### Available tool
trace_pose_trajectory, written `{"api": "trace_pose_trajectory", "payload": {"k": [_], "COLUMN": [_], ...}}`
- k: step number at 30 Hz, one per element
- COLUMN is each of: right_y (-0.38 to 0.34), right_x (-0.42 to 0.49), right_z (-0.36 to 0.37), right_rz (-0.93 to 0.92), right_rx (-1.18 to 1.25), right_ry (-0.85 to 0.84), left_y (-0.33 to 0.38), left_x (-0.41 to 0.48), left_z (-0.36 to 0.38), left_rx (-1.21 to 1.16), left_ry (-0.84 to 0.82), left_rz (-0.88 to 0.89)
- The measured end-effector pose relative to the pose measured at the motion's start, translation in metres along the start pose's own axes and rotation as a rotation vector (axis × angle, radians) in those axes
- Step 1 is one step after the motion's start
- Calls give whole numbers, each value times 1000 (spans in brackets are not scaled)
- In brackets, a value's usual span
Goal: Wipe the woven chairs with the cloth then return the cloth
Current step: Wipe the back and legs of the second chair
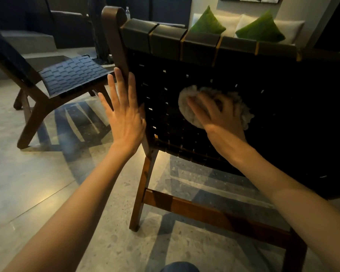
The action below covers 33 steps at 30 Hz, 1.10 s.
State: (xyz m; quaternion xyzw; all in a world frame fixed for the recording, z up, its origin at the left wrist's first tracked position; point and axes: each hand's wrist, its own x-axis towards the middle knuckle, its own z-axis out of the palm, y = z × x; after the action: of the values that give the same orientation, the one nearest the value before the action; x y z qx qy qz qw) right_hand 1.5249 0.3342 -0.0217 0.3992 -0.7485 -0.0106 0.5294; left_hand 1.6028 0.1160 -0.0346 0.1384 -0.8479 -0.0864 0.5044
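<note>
A dark woven chair [165, 46] with a brown wooden frame stands right in front of me, seen from behind. My right hand [218, 112] presses a fluffy white cloth [186, 110] against the rear of its woven backrest, fingers curled over the cloth. My left hand [124, 110] lies flat with straight fingers against the chair's left wooden upright. A second woven chair [73, 75] stands to the left, its seat facing me.
A pale sofa [287, 26] with two green cushions [261, 28] is behind the near chair. A water bottle [127, 12] stands at the back. Dark upholstered furniture fills the far left. Grey speckled floor [28, 183] lies open at the lower left.
</note>
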Motion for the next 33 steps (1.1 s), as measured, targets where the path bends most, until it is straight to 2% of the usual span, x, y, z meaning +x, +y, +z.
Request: {"api": "trace_pose_trajectory", "payload": {"k": [2,6,9,12,14,18,19,21,23,25,27,29,31,33], "right_y": [-12,-38,-57,-73,-79,-71,-68,-64,-56,-45,-38,-32,-27,-29], "right_x": [-25,-62,-81,-90,-79,-58,-52,-36,-15,14,41,61,73,78], "right_z": [23,60,76,84,75,47,37,12,-10,-24,-28,-25,-18,-12], "right_rz": [-18,-3,-14,107,193,221,269,110,-129,-246,-244,-223,-204,-110], "right_rx": [-69,-155,-109,-7,46,157,251,322,240,122,29,-25,-65,-46], "right_ry": [-144,-323,-575,-788,-855,-983,-918,-525,-88,174,301,339,326,276], "left_y": [-1,-8,-11,-8,-6,-8,-10,-13,-16,-19,-19,-15,-14,-16], "left_x": [-1,-2,-2,-2,-1,-3,-4,-6,-8,-7,-5,-1,2,4], "left_z": [1,1,1,2,2,0,-1,-5,-9,-10,-9,-10,-11,-10], "left_rx": [-27,-61,-122,-181,-214,-338,-373,-414,-419,-425,-452,-491,-473,-423], "left_ry": [6,-1,7,21,15,2,1,-4,-14,-29,-44,-71,-102,-111], "left_rz": [13,25,46,67,50,95,127,171,164,142,119,82,60,56]}}
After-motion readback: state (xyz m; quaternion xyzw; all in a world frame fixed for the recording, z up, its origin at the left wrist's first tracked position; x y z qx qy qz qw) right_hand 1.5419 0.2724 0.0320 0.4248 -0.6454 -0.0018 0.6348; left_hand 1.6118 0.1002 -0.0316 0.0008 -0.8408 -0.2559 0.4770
